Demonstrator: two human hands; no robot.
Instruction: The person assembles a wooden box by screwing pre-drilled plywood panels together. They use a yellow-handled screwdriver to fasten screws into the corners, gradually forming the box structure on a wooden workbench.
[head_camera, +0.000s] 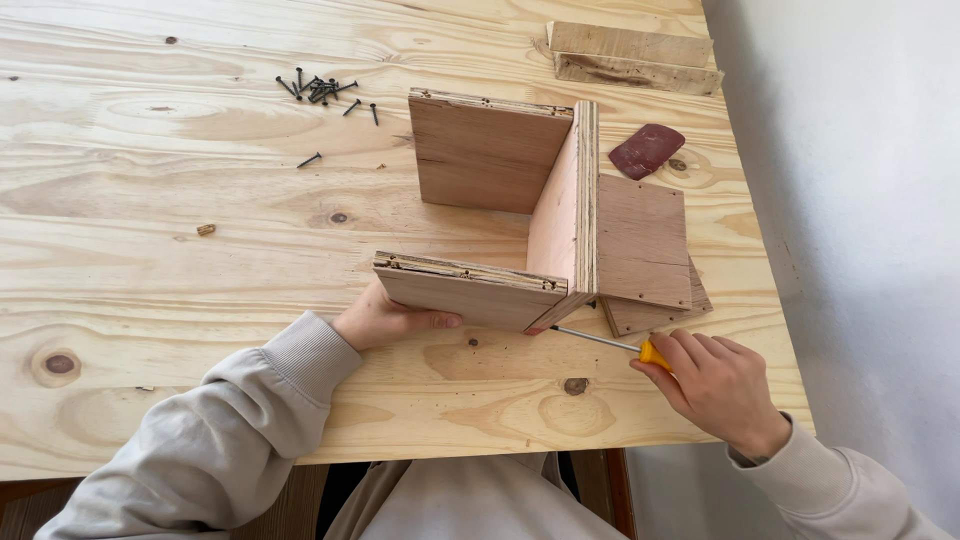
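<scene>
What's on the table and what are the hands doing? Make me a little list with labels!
Left hand: steadies the near board of the plywood box
Right hand: grips a yellow-handled screwdriver, tip at the box's near corner
Screws: loose pile, far left
Sandpaper: reddish piece beside the box
Spare boards: far right corner
Table: pale pine
</scene>
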